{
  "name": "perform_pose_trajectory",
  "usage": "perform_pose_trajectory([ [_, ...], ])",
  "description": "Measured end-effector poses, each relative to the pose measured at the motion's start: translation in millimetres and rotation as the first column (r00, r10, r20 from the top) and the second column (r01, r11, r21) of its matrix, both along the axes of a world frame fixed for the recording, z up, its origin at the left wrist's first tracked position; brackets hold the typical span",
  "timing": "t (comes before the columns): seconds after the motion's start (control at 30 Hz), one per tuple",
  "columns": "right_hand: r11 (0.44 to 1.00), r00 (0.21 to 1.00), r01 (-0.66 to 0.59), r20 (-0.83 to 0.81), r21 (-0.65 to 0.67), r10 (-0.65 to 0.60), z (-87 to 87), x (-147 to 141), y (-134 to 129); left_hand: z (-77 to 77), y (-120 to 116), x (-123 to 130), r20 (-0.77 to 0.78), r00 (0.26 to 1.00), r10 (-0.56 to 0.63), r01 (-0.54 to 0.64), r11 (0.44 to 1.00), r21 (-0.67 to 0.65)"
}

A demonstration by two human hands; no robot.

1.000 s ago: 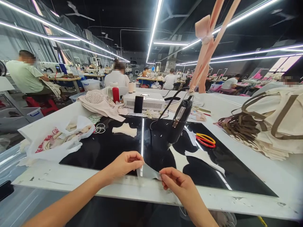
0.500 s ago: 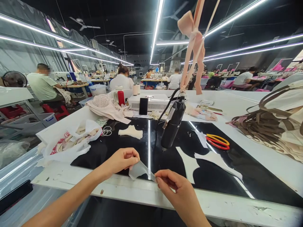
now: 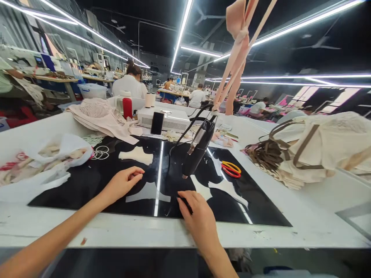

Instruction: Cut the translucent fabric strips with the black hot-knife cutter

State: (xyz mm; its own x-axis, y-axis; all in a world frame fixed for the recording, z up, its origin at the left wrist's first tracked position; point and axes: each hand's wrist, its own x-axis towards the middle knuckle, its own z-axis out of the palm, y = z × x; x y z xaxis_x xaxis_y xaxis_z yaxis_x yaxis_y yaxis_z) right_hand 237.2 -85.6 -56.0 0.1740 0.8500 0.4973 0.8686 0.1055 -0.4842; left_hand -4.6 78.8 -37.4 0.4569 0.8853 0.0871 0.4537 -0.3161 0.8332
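A thin, translucent curved piece of material [image 3: 146, 193] lies flat on the glossy black board [image 3: 98, 185]. My left hand [image 3: 126, 180] hovers at its upper left, fingers loosely bent, holding nothing. To its right is my right hand [image 3: 197, 210], empty, with a gap between thumb and fingers. A black-wrapped hand tool [image 3: 197, 152] hangs tip down from pink straps [image 3: 236, 58], just beyond the hands. Cream cut pieces lie around: one padded piece [image 3: 136, 155] behind my left hand, another [image 3: 201, 187] by my right fingers, and a third [image 3: 230, 192] farther right.
Red-and-yellow-handled scissors [image 3: 231, 169] lie at the board's right. A white plastic bag [image 3: 60, 148] of fabric stands left. Behind are a phone [image 3: 157, 123], a white box [image 3: 176, 119] and beige garments [image 3: 98, 112]. Brown-strapped garments [image 3: 304, 146] pile up right. Other people sit farther off.
Both hands have let go of the translucent piece, which now lies flat on the board. The hands have drawn slightly apart. The camera view has turned to the right.
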Motion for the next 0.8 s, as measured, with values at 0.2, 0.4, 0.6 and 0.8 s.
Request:
perform_pose_trajectory([
  [0.2, 0.963, 0.948, 0.269, 0.174, 0.014, -0.267, 10.6, 80, -17, -6.4, 5, -3, -0.008, 1.000, 0.011, -0.011, 0.999, -0.036],
  [0.4, 0.940, 0.896, 0.341, 0.308, -0.014, -0.320, 1.8, 121, -6, -7.2, 5, -2, -0.012, 1.000, 0.007, -0.008, 0.998, -0.069],
  [0.6, 0.932, 0.871, 0.352, 0.396, -0.090, -0.291, -6.6, 132, 4, -7.2, 3, -4, -0.038, 0.999, 0.002, -0.005, 0.998, -0.058],
  [0.8, 0.908, 0.868, 0.380, 0.406, -0.176, -0.285, -9.7, 135, 5, -9.1, 4, -4, -0.086, 0.996, -0.017, 0.013, 0.999, -0.053],
])
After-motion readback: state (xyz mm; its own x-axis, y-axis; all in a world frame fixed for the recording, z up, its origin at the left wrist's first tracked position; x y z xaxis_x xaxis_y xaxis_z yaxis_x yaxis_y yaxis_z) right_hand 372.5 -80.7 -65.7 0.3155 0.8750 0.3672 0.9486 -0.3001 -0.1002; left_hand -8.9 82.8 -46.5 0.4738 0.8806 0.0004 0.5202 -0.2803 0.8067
